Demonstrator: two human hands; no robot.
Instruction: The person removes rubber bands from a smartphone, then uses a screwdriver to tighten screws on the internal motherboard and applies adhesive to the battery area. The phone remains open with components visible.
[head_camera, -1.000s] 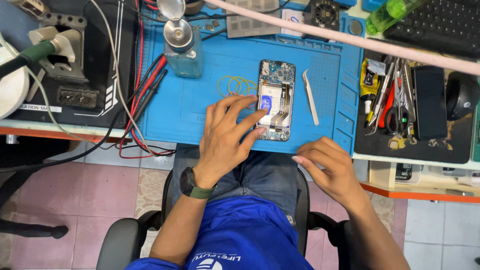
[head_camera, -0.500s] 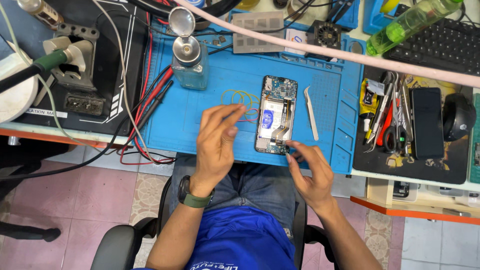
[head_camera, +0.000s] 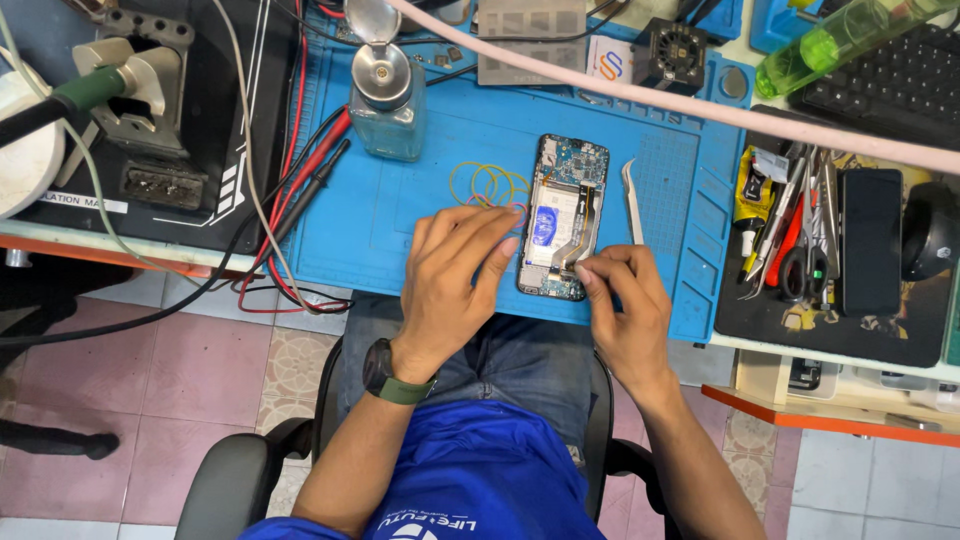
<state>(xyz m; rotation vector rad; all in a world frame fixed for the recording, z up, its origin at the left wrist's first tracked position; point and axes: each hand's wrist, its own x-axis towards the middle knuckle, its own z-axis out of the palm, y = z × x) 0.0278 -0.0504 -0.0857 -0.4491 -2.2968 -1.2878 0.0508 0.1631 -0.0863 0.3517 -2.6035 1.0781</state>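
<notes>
An opened phone (head_camera: 562, 205) with its back cover off lies on the blue work mat (head_camera: 420, 190), its circuit board and flex cable exposed. My left hand (head_camera: 455, 285) rests flat on the mat, fingertips touching the phone's left edge. My right hand (head_camera: 620, 300) is at the phone's lower right corner, thumb and forefinger pinched on the lower end of the flex cable. Several yellow rubber bands (head_camera: 488, 185) lie just left of the phone. White tweezers (head_camera: 632, 198) lie to its right.
A glass liquid dispenser bottle (head_camera: 385, 95) stands at the mat's back left. Red and black probe leads (head_camera: 300, 190) cross the left edge. A soldering station (head_camera: 140, 110) sits far left. A tool tray (head_camera: 800, 230) with scissors, a dark phone (head_camera: 870, 240) and keyboard (head_camera: 890, 80) are right.
My right hand has come up from my lap to the phone's lower right corner. My left hand has slid off the phone to its left edge.
</notes>
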